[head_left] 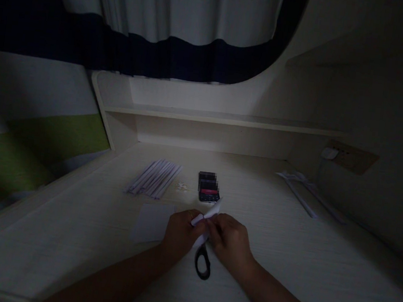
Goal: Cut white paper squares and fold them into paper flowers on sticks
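A small piece of white paper (212, 209), partly folded or rolled, is pinched between my two hands above the desk. My left hand (182, 231) grips its left side, and my right hand (232, 239) has closed fingers on its right side. Just beneath the hands lies a pair of scissors (203, 263); one black handle loop shows and the rest is hidden. To the left, a flat white sheet of paper (150, 222) rests on the desk, partly covered by my left hand. Beyond the hands is a dark phone (209, 187) with its screen lit.
Several thin rolled paper sticks (154, 178) lie side by side at the back left, with small pale bits (182, 186) beside them. More long strips (300, 196) lie at the right near the wall. A shelf (219, 120) spans the back, and a striped curtain (54, 105) hangs left.
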`<state>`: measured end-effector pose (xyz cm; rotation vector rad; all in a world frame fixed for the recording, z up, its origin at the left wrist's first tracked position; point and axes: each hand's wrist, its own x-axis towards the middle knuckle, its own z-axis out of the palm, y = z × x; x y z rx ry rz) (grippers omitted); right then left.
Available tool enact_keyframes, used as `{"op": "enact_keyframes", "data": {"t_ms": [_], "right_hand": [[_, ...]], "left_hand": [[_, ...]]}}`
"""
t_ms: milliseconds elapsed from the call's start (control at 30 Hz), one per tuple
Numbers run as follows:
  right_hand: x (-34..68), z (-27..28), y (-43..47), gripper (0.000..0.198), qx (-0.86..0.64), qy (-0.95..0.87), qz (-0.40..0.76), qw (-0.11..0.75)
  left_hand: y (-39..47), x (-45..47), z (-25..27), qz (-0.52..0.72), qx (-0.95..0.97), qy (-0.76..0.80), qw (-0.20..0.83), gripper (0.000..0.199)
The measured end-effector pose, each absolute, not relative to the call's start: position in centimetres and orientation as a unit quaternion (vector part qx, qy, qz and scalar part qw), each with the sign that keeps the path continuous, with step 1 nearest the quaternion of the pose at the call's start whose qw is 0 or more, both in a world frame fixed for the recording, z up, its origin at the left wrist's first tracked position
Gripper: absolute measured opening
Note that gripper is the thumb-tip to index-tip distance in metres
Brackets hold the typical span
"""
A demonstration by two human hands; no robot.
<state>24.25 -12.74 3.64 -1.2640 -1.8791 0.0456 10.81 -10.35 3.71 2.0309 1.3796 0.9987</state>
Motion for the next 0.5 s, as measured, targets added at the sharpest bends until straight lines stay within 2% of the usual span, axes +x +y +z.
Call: {"op": "enact_keyframes", "data": {"t_ms": [133,300,400,500], "right_hand": [[23.7,3.1,-12.5,0.019,-0.554,-0.634,0.224,0.491],[23.1,3.3,-12.1,0.018,-0.513,-0.478,0.427,0.571],[23.0,3.6,-12.0,0.017,-0.496,-0.403,0.504,0.581],[23.2,3.7,-12.1,0.016,-0.510,-0.417,0.500,0.562]], "left_hand": [[-10.5,10.9,3.9,0.362,0.756,0.504,0.209,0.023],[-10.6,10.9,3.7,0.353,0.783,0.491,0.149,0.022],[-10.5,11.0,3.3,0.350,0.797,0.478,0.116,0.021],[-10.3,11.1,3.1,0.358,0.792,0.481,0.115,0.021]]}}
